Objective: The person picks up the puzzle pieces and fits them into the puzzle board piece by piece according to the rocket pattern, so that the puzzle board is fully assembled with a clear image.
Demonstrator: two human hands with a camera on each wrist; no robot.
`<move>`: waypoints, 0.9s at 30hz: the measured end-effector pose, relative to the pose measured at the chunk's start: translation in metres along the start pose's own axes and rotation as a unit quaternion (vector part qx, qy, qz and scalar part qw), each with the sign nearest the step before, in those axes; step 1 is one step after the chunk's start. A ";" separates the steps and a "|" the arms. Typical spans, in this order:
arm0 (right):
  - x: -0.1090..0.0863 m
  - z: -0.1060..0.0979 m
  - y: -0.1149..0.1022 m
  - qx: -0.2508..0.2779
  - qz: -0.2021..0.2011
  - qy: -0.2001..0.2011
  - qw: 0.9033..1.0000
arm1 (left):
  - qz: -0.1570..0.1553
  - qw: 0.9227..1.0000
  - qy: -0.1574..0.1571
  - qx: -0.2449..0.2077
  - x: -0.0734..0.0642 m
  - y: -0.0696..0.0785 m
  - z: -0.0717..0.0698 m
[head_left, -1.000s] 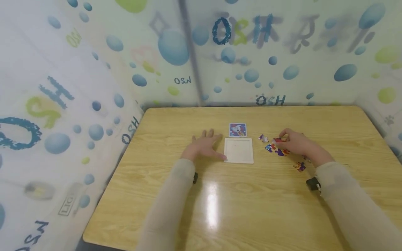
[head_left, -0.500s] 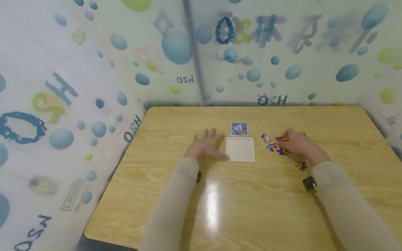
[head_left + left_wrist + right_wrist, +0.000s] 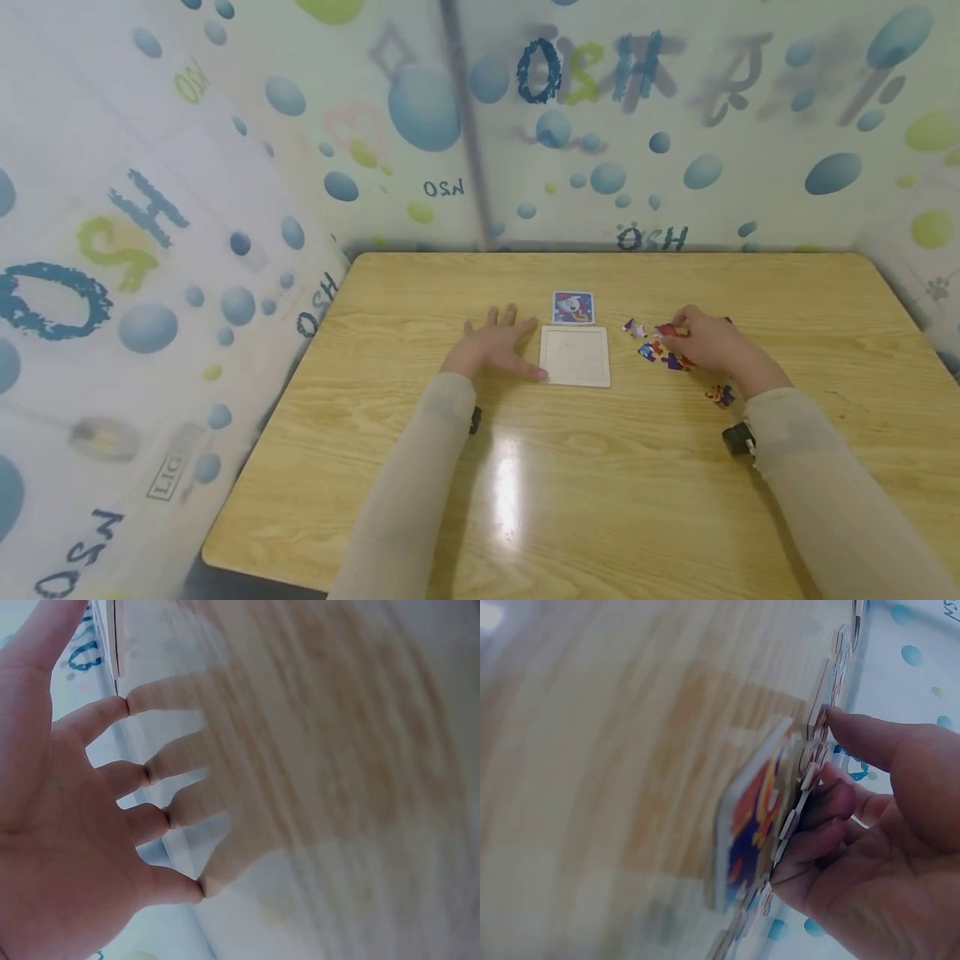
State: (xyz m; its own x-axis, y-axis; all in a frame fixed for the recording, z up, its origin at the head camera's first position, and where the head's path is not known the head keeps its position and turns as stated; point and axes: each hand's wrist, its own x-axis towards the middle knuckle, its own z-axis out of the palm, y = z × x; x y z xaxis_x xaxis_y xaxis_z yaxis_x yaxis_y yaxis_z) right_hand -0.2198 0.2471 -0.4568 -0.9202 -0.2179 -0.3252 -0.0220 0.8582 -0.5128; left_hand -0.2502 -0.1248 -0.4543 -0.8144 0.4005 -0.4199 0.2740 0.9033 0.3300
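"Lots of puzzle pieces (image 3: 666, 331) lie under our right hand (image 3: 712, 343)! Does it grab one?"

"Its fingers are bent and touch them, but we can't tell if they pinch one."

"And our left hand (image 3: 491, 350)?"

"It holds nothing. Its fingers are spread wide, tips on the wood table (image 3: 600, 483). Its thumb touches a corner of the white board (image 3: 575, 357). Maybe that stops it sliding."

"Why is the picture card (image 3: 573, 307) there?"

"It's just right of our left fingertips, past the board. Maybe so we can peek at it."

"What else?"

"One loose piece (image 3: 720, 396) lies nearer us than the right fingertips. The table is yellow-brown, with a shiny spot (image 3: 507, 492). Past our fingertips, we see a pale wall (image 3: 510, 171) with blue and green bubbles and backward letters."
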 end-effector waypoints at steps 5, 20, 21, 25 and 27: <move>0.003 0.001 0.001 -0.007 0.004 0.001 1.000 | -0.001 1.000 0.000 0.000 0.000 -0.001 0.001; 0.003 0.001 0.000 -0.019 0.020 -0.001 1.000 | -0.005 1.000 -0.006 0.000 0.001 0.002 0.000; 0.004 0.001 0.000 -0.021 0.022 0.000 1.000 | -0.005 1.000 -0.006 0.000 0.001 0.002 -0.001; 0.006 -0.001 -0.002 -0.025 0.012 0.003 1.000 | -0.011 1.000 -0.008 0.000 0.000 0.002 -0.001; 0.006 -0.002 -0.002 -0.025 0.001 0.000 1.000 | -0.013 1.000 -0.009 -0.002 -0.001 0.003 -0.002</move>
State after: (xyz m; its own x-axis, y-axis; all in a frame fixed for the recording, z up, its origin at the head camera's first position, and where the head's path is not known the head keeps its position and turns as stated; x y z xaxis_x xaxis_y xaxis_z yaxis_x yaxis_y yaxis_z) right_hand -0.2263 0.2448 -0.4561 -0.9203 -0.2156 -0.3266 -0.0391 0.8811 -0.4713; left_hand -0.2497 -0.1227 -0.4515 -0.8112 0.3806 -0.4439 0.2517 0.9125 0.3224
